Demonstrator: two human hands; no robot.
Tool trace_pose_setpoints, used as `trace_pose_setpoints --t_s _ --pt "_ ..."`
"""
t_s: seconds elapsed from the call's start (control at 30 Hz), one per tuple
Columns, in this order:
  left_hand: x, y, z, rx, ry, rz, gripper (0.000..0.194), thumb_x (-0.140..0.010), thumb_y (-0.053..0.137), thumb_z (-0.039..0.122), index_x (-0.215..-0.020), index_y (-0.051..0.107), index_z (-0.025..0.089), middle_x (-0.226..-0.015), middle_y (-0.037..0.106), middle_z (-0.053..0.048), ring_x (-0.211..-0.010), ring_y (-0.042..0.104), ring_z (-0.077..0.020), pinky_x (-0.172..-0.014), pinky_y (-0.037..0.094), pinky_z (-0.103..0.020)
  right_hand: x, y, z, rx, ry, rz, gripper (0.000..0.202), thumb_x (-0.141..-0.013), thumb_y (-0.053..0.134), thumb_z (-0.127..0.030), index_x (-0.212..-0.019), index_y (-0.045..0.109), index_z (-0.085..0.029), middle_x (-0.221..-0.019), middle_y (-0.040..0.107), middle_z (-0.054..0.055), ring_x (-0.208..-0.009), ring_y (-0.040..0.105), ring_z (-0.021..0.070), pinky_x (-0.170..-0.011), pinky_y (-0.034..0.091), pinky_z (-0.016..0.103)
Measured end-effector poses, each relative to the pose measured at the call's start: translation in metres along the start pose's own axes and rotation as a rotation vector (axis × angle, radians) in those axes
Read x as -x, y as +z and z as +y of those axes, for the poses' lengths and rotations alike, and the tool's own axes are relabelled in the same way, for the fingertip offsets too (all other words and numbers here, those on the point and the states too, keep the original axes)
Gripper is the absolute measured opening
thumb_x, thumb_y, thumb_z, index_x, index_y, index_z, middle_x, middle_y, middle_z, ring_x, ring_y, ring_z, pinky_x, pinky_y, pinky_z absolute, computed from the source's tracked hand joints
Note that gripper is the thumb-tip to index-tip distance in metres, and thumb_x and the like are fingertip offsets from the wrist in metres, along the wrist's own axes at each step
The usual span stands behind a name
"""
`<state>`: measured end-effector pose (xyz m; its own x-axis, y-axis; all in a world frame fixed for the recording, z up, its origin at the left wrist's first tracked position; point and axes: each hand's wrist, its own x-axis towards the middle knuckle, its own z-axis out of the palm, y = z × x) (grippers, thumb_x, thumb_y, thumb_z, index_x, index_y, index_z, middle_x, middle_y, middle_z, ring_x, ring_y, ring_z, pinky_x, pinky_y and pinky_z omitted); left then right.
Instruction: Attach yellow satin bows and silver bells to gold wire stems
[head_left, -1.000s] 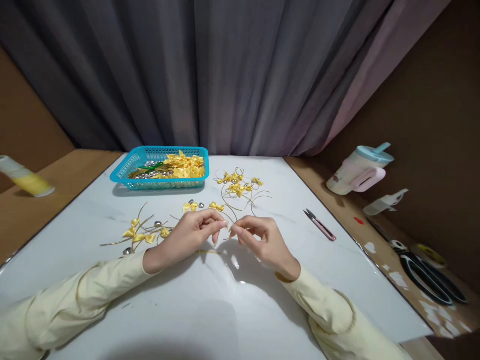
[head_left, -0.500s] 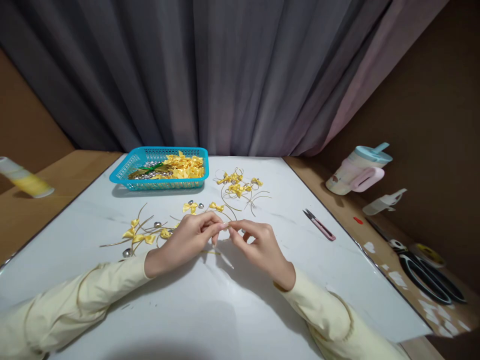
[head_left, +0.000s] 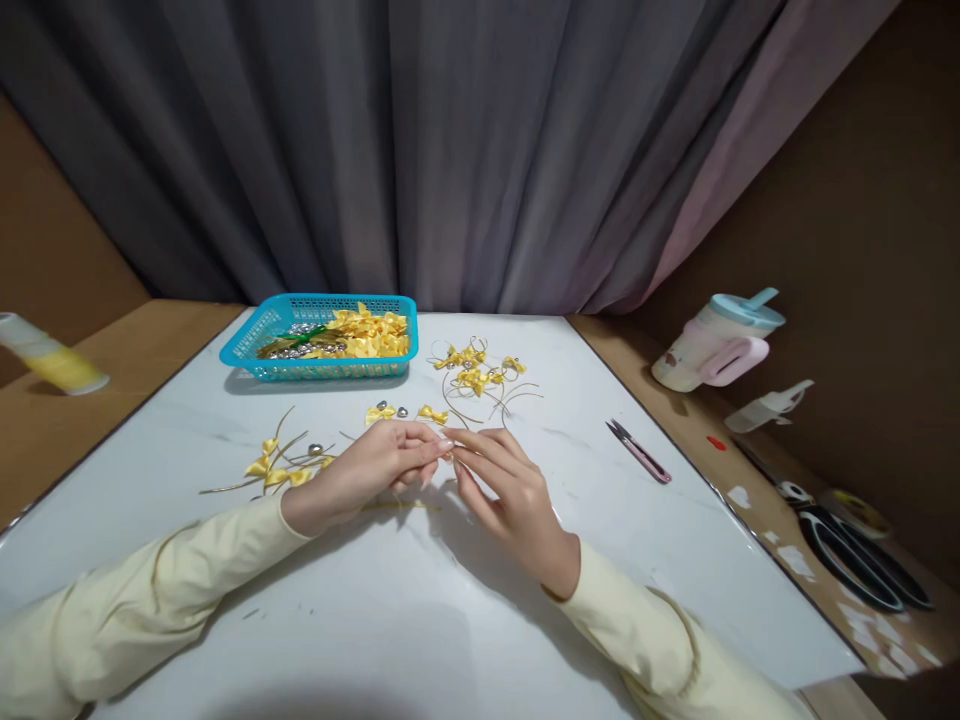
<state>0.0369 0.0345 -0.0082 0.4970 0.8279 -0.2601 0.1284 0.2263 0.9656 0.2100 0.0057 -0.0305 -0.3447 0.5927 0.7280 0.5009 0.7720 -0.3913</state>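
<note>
My left hand (head_left: 379,465) is closed in a pinch, thumb against the fingers, above the middle of the white table (head_left: 480,640). My right hand (head_left: 514,500) meets it, its fingers long and its thumb beneath, closed lightly at the tips. A bit of gold cord (head_left: 450,457) shows between the fingertips; the rest is hidden by the hands. A cord strand (head_left: 401,505) runs below my left hand. Yellow ribbon bows (head_left: 276,475), cord pieces and a silver heart-shaped bead (head_left: 316,450) lie to the left. Just beyond my hands are two more bows (head_left: 433,413).
A blue basket (head_left: 337,368) of yellow bows and silver beads stands at the back left. Bows with looped cords (head_left: 480,378) lie right of it. Thread snips (head_left: 637,452), a tumbler (head_left: 709,345), black-handled scissors (head_left: 851,560) and paper scraps are to the right; a thread spool (head_left: 56,360) is far left.
My right hand has turned, its fingers now straighter and reaching over toward my left fingertips. The left hand has shifted slightly and covers more of the bows beside it.
</note>
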Motion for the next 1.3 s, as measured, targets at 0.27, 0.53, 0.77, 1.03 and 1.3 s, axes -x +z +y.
trace_pose_setpoints --t_s 0.27,0.53,0.77,1.03,1.3 --pt "0.0 0.001 0.007 -0.045 0.017 0.015 0.039 -0.077 0.06 0.047 -0.059 0.051 0.013 -0.049 0.039 0.006 -0.042 0.022 -0.0047 -0.04 0.016 -0.019 -0.001 -0.002 -0.001 -0.021 0.007 -0.004 0.023 -0.085 0.049 -0.006 -0.101 0.062 -0.016 -0.1 0.067 0.009 -0.084 0.055 0.0188 -0.071 0.052 0.035" --pt "0.004 0.001 0.014 -0.409 0.203 0.109 0.044 -0.089 0.039 0.045 -0.063 0.057 0.014 -0.051 0.042 0.005 -0.047 0.032 -0.008 -0.047 0.029 -0.02 0.0 -0.001 0.003 0.015 0.032 -0.018 0.024 -0.085 0.048 -0.007 -0.103 0.062 -0.015 -0.102 0.067 0.01 -0.082 0.054 0.0188 -0.071 0.051 0.035" --pt "0.011 0.006 0.001 -0.929 0.507 0.279 0.021 -0.088 0.047 0.028 -0.102 0.058 0.017 -0.065 0.061 0.003 -0.054 0.054 -0.0111 -0.057 0.042 -0.021 0.002 0.0 0.004 0.047 0.065 -0.019 0.021 -0.085 0.048 -0.009 -0.1 0.062 -0.014 -0.1 0.067 0.01 -0.08 0.053 0.0192 -0.071 0.05 0.036" --pt "0.01 0.01 -0.019 -1.316 0.824 0.319 0.032 -0.094 0.035 0.019 -0.115 0.053 0.004 -0.091 0.069 -0.014 -0.078 0.067 -0.0223 -0.067 0.055 -0.033 0.004 0.004 0.001 0.093 0.074 -0.035 0.019 -0.086 0.047 -0.009 -0.098 0.063 -0.012 -0.099 0.068 0.011 -0.08 0.054 0.0198 -0.073 0.051 0.035" --pt "0.01 0.01 -0.026 -1.434 0.832 0.311 0.032 -0.095 0.031 0.017 -0.114 0.054 0.005 -0.081 0.069 -0.012 -0.076 0.068 -0.0208 -0.068 0.057 -0.034 0.004 0.008 -0.001 0.144 0.082 -0.059 0.02 -0.087 0.046 -0.01 -0.097 0.063 -0.012 -0.099 0.068 0.011 -0.078 0.054 0.0205 -0.07 0.051 0.037"
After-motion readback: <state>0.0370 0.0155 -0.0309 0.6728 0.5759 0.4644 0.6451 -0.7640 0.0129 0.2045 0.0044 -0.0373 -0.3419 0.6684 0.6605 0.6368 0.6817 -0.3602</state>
